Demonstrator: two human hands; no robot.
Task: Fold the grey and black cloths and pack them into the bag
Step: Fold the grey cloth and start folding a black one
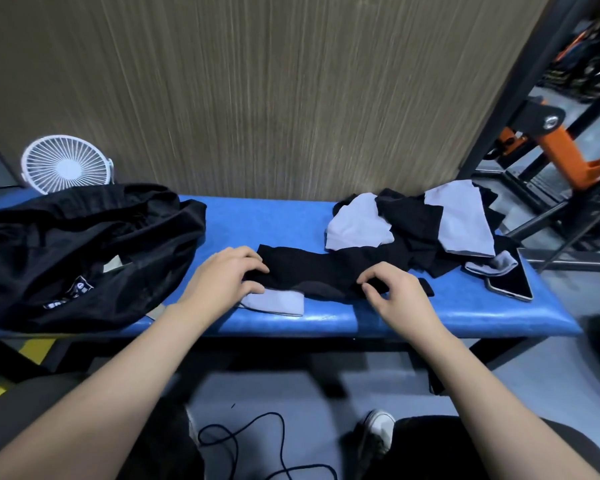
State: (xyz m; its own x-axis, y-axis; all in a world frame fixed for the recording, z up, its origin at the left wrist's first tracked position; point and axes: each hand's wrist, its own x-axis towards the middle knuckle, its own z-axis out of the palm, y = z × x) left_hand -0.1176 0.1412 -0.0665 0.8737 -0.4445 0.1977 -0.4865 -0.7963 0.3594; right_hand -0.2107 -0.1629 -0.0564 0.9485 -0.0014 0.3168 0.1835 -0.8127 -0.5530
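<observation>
Both hands work one black cloth (329, 271) lying crosswise on the blue bench (257, 220). The left hand (226, 277) presses its left end, fingers together; the right hand (397, 292) pinches its right end. The soft, limp bag (80, 251) sits nearer the left.

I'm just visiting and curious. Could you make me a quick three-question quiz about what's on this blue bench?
1. True or false: both hands are on the black cloth spread at the middle of the bench.
2. Which side of the bench holds the black bag: A) the person's left, B) the person's right?
3. Fill in: a flat ____ lies at the bench's right end, beside the pile of cloths.

Key: 1 true, the left hand and right hand both rest on it. 2 A. 3 phone.
</observation>
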